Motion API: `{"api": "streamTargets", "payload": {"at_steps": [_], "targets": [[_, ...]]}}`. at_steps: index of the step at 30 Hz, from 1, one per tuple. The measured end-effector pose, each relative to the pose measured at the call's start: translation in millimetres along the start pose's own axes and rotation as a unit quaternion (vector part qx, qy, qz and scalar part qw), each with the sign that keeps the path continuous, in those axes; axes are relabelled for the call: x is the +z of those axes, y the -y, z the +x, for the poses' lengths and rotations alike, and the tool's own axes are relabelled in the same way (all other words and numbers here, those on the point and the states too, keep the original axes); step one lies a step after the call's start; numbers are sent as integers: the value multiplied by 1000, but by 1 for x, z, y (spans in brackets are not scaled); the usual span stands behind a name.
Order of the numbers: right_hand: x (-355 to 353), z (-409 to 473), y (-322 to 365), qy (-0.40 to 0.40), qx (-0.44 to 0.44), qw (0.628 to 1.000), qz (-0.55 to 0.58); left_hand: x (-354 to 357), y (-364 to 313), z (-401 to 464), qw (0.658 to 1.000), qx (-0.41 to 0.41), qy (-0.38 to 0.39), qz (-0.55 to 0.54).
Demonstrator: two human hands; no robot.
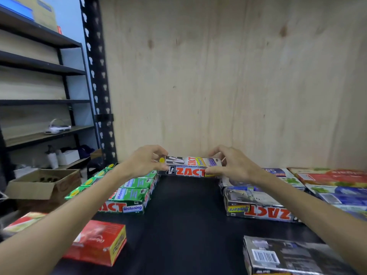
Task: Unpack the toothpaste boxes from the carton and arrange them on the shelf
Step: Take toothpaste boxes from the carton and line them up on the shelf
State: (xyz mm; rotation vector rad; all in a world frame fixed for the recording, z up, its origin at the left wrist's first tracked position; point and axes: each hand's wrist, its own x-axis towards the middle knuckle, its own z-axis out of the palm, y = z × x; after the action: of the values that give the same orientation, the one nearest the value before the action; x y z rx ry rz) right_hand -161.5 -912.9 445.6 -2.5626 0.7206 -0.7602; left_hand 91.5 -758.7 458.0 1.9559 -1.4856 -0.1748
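A black ZACT toothpaste box (191,166) lies lengthwise at the back of the black shelf (184,225), close to the plywood back wall. My left hand (145,161) grips its left end and my right hand (232,165) grips its right end, fingers over the top and thumbs on the front face. Whether it is one box or two stacked I cannot tell. Green ZACT Whitening boxes (131,193) sit in rows on the left. Black ZACT Smokers boxes (258,207) are stacked on the right. An open brown carton (42,185) stands lower left, beyond the shelf.
A red box (99,241) lies at the shelf's front left and a dark multipack (288,257) at the front right. Blue, white and red toothpaste boxes (327,185) fill the far right. A black upright post (97,80) stands at the left, with other racks behind.
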Motion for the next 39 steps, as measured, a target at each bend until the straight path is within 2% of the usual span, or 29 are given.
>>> {"api": "streamTargets", "payload": {"at_steps": [6,12,18,24,29,33,39], "targets": [[19,16,-17,18,37,999,10,11,19,20,999,-3,25,36],[30,14,-24,-33,51,998,-21,28,24,19,990,35,0,140],[34,17,-26,-62,32,992,-101,30,25,21,990,9,-41,131],[37,17,-29,-73,34,992,-101,32,28,25,991,-1,-40,130],[20,13,-25,-34,43,998,-44,32,23,23,989,-3,-35,147],[-9,-7,-16,14,20,999,-29,36,-2,5,992,32,-63,106],[-45,-77,-19,0,-2,1000,1,72,-61,-47,996,80,-42,-20]]}}
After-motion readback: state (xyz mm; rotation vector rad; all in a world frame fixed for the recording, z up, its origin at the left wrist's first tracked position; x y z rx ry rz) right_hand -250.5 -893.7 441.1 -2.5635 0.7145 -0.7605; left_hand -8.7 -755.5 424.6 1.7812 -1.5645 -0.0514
